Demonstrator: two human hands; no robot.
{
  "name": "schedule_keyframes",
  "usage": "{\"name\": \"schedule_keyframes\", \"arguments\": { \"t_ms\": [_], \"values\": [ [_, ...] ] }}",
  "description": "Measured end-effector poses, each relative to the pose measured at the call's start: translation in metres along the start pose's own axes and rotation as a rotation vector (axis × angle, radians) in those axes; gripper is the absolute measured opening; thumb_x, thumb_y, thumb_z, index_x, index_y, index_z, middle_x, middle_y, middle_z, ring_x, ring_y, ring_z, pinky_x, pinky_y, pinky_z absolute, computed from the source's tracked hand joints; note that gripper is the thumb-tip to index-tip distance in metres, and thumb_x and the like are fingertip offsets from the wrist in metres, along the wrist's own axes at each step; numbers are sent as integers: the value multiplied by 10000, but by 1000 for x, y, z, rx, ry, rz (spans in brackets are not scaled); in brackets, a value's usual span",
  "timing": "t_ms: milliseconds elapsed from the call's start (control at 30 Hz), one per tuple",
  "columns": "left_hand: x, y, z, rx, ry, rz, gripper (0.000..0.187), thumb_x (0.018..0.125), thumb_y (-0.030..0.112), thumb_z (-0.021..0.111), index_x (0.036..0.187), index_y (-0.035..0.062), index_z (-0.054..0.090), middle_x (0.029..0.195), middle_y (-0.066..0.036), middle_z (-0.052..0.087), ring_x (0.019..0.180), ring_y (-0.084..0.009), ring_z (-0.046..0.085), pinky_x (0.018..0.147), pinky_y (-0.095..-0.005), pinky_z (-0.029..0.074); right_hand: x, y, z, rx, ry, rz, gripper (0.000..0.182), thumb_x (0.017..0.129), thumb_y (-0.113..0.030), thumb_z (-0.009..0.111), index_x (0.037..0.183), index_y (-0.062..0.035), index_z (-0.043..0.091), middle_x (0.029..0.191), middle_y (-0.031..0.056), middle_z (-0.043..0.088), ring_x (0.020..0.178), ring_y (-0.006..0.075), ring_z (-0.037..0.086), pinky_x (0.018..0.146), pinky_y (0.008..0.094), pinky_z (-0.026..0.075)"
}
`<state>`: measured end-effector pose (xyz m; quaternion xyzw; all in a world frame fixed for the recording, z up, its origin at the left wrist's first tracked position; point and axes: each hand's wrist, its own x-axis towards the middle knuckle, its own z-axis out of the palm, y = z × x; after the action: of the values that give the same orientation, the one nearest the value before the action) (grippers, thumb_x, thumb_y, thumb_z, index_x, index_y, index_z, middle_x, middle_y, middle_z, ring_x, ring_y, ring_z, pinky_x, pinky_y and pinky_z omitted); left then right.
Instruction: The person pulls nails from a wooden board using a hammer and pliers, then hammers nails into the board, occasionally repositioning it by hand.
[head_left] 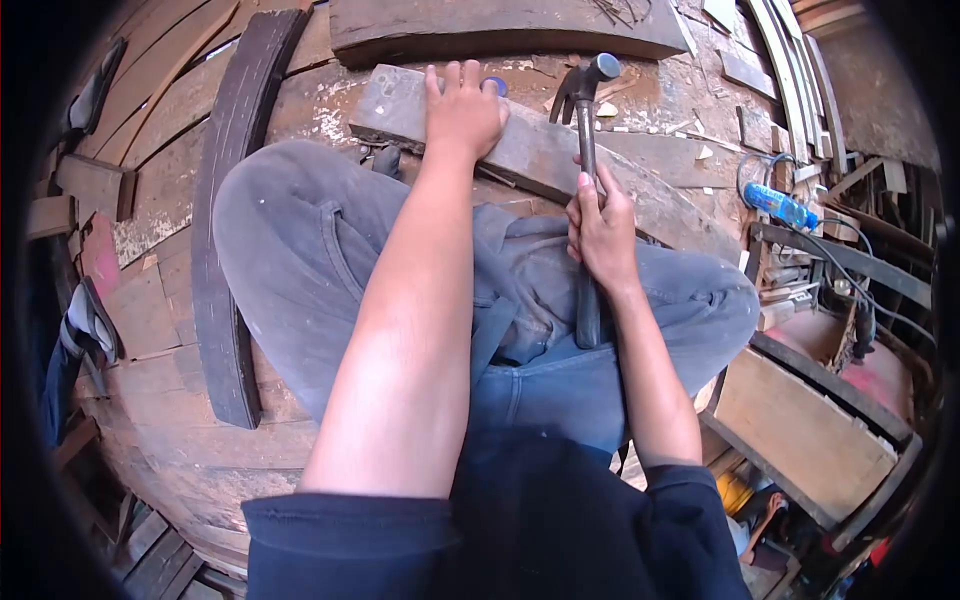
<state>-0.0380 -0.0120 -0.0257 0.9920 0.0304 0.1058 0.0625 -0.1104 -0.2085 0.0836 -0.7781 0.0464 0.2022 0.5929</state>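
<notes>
My left hand (465, 112) lies across a weathered grey plank (545, 152), its fingers bent over the far edge. A small blue round thing (495, 86) shows beside its index finger; what it is I cannot make out. My right hand (605, 222) is wrapped around the shaft of a claw hammer (587, 130), thumb along the handle. The hammer stands head up, claw toward the left, its handle end over my lap. The plank runs slantwise beyond my crossed legs (290, 240).
A thick dark beam (235, 230) lies left of my knee, and a heavy timber (500, 28) lies beyond the plank. To the right are a blue-labelled bottle (780, 205), a black cable (868, 280) and a wooden box (805, 430). Another person's hand (768, 515) shows at lower right.
</notes>
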Motion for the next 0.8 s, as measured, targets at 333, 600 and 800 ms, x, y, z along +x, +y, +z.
{"name": "schedule_keyframes", "arguments": {
  "t_ms": [333, 600, 800],
  "values": [
    [6, -2, 4, -48, -22, 15, 391, 975, 429, 477, 1132, 145, 695, 1104, -100, 677, 1124, -261, 582, 1071, -527, 309, 22, 19, 5, -332, 65, -114, 352, 1068, -216, 484, 1345, -3, 523, 919, 145, 569, 807, 244, 545, 741, 345, 412],
    [5, -1, 0, -49, -66, -5, 423, 986, 479, 459, 1137, 168, 702, 1104, -90, 677, 1127, -256, 580, 1076, -525, 302, 16, 7, 17, -461, 51, -39, 293, 1069, -230, 473, 1236, 1, 538, 853, 202, 575, 809, 364, 535, 693, 434, 431],
    [10, -2, -1, -38, -118, -25, 472, 1000, 535, 432, 1138, 184, 716, 1115, -66, 681, 1139, -242, 575, 1071, -526, 298, 18, 8, 8, -619, 19, -54, 255, 1065, -231, 462, 1102, 11, 532, 905, 333, 634, 923, 545, 583, 758, 554, 454]
  ]
}}
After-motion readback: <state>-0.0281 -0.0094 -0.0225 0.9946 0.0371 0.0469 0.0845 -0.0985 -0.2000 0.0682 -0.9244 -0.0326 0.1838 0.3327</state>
